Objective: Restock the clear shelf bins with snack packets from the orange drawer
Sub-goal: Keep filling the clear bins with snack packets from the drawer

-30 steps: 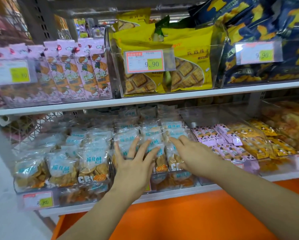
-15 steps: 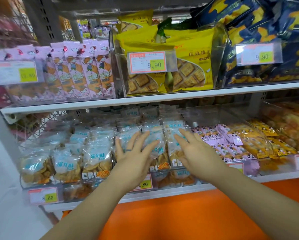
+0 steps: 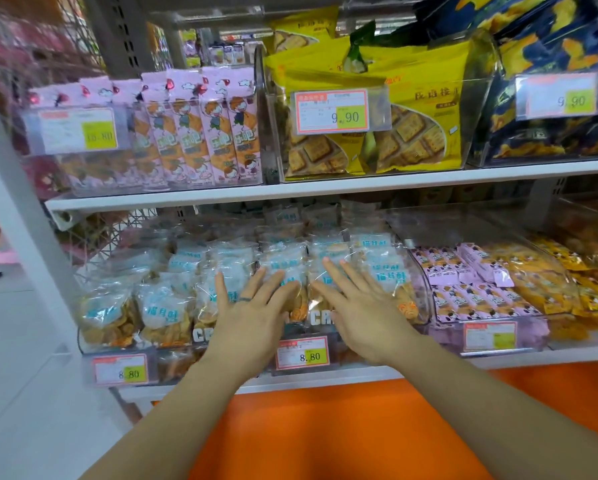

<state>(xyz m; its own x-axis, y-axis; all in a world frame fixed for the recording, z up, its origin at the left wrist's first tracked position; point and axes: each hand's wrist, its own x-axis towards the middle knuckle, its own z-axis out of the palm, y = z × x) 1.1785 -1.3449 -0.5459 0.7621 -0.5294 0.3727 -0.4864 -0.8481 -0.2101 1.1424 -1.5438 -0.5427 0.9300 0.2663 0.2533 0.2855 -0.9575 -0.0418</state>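
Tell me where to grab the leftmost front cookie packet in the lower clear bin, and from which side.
Pinch the top seal of the leftmost front packet, coming from above. It stands nearly upright, the bin's clear front wall covers its base, and a neighbouring packet crowds its right side, so the top is probably the freest edge.
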